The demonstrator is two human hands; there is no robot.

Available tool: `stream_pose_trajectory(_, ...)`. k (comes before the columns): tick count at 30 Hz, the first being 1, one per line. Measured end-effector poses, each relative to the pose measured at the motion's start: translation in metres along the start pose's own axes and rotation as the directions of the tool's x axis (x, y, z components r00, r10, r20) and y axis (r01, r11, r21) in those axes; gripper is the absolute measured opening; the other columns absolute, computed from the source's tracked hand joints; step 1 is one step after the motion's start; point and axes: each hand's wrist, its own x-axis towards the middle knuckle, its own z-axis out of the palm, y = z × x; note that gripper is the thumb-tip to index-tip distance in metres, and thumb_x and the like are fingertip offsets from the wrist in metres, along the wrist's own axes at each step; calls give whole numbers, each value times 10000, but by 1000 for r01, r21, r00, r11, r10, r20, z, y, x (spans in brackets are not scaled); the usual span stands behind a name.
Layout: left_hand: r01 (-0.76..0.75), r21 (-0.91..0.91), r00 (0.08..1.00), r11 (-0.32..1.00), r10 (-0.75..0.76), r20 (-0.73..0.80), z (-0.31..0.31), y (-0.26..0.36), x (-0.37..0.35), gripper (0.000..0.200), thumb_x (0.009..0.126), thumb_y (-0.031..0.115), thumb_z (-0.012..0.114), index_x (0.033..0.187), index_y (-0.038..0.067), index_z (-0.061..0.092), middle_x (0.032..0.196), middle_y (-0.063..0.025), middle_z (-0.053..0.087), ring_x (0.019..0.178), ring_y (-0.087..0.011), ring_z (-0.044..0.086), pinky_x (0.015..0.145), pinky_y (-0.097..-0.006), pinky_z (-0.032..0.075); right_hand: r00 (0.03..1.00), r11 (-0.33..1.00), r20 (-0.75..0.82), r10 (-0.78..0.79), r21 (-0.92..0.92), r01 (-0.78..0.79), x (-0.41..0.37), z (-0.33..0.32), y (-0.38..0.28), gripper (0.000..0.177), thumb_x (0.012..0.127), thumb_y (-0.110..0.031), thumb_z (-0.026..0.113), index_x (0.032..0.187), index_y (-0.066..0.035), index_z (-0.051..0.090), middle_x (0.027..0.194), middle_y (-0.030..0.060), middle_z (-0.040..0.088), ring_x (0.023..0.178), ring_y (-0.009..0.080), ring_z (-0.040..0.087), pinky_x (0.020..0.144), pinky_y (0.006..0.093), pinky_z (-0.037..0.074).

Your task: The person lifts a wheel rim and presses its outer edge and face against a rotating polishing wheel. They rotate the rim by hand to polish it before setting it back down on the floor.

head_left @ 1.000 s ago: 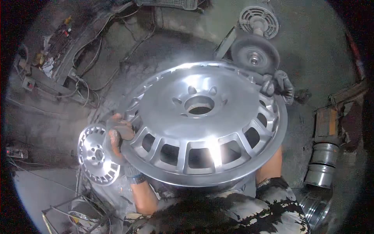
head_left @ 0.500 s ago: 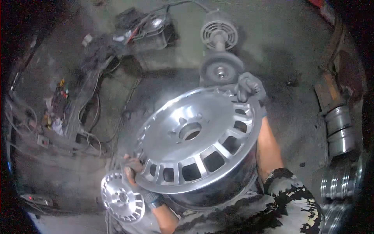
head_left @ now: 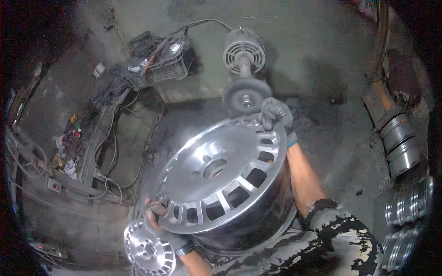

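A large silver alloy wheel rim [head_left: 191, 177] is held tilted in front of my body, its polished face with a ring of slots turned up. My gloved left hand [head_left: 161, 225] grips its lower left edge, fingers curled round the lip. At the upper right edge my gloved right hand [head_left: 276, 114] is closed on the rim, knuckles up. Right beside that hand, a round buffing wheel [head_left: 235, 94] on the shaft of a motor [head_left: 244, 48] sits at the rim's far edge. The buffing wheel overlaps the far edge closely in this view.
Another slotted wheel rim [head_left: 149, 248] stands below my left hand. On the right are stacked rims [head_left: 403, 158] and more shiny rims [head_left: 407, 202]. A plastic crate [head_left: 165, 71] sits at the back left, with cables [head_left: 113, 133] running along the left side.
The whole view has shifted, so the motor and rim appear lower and farther left. Both hands keep their hold on the rim, whose far edge stays by the buffing wheel.
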Motion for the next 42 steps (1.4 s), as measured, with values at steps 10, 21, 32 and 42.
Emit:
stream_pose_trajectory(10, -327, 208, 941, 922, 298, 160, -7, 1, 5, 205, 1050, 185, 455, 898, 67, 525, 878, -48, 600, 802, -151, 591, 850, -322, 525, 998, 999, -27, 55, 3, -54, -2, 9, -10, 319, 996, -300, 632, 1014, 17, 609, 664, -17, 506, 457, 106, 495, 488, 268, 477)
stream_pose_trajectory(21, 153, -377, 984, 913, -104, 147, -20, -65, 31, 410, 1027, 139, 444, 1331, -131, 500, 1022, -93, 608, 926, -170, 609, 970, -345, 489, 986, 958, -147, -81, -284, 36, -46, 54, -59, 479, 974, -429, 652, 1024, 42, 585, 633, -17, 461, 511, 122, 523, 576, 274, 507)
stream_pose_trajectory(32, -168, -12, 976, 986, 169, 137, 18, -1, 17, 405, 967, 286, 445, 823, -27, 658, 903, -146, 669, 976, -274, 608, 1152, -493, 379, 973, 884, -154, -172, -459, 84, -43, 53, -59, 648, 913, -640, 630, 976, 5, 625, 674, -23, 572, 556, 58, 506, 512, 220, 377)
stream_pose_trajectory(42, -240, 272, 970, 932, 223, 93, 34, 62, -20, 419, 957, 310, 485, 847, -38, 690, 951, -190, 666, 1044, -333, 618, 1041, -502, 426, 985, 913, -89, -148, -396, 102, -25, 61, -42, 427, 1002, -392, 569, 985, 34, 588, 614, -5, 509, 505, 74, 483, 484, 227, 393)
